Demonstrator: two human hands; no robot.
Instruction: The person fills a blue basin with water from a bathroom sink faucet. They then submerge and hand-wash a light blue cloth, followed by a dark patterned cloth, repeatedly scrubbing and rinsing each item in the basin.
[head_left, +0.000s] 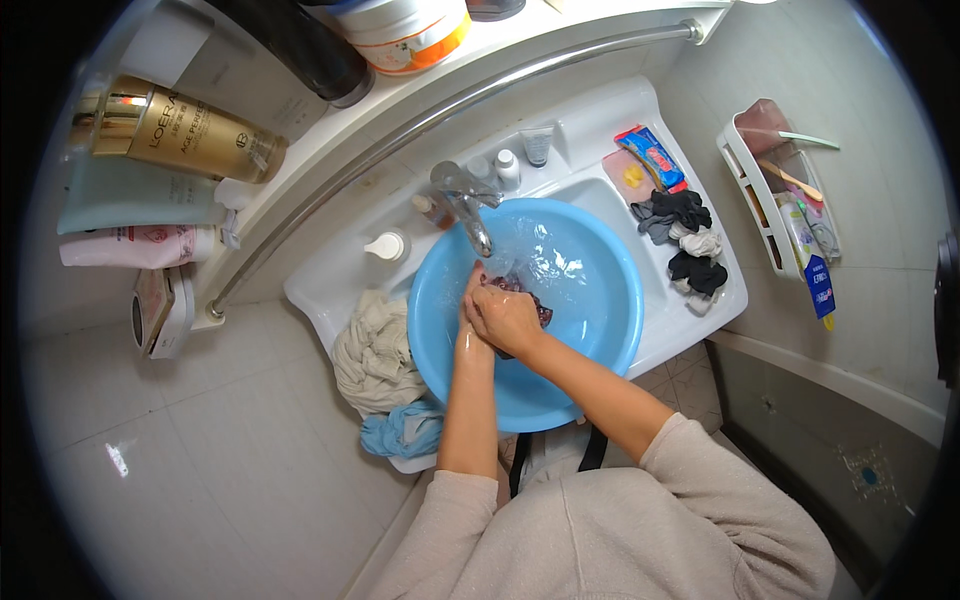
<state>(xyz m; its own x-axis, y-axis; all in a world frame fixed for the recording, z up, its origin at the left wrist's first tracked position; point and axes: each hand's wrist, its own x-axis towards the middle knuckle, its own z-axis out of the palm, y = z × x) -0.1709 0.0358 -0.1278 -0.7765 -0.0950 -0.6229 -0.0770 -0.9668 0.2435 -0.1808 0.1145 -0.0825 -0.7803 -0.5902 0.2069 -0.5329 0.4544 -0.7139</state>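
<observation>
Both hands clamped together on a small dark garment [535, 305]: right hand [508, 318] over the top, left hand [474, 300] pressed in beside it, all in the blue basin [600, 330], just below the tap [468, 205]. Judging by looks: soaked cloth, soft, limp, light, probably slippery; best gripped bunched, whole fist. Left of the hands: beige cloth [375, 350], light-blue cloth [400, 432] on the sink rim. Right: rolled dark and grey socks [685, 235], then a red-blue flat pack [652, 157]. Beyond: white pump bottle [385, 245], small tube [537, 145]. Farthest, shelf: gold bottle [170, 130], pink tube [135, 246], white-orange jar [405, 32].
</observation>
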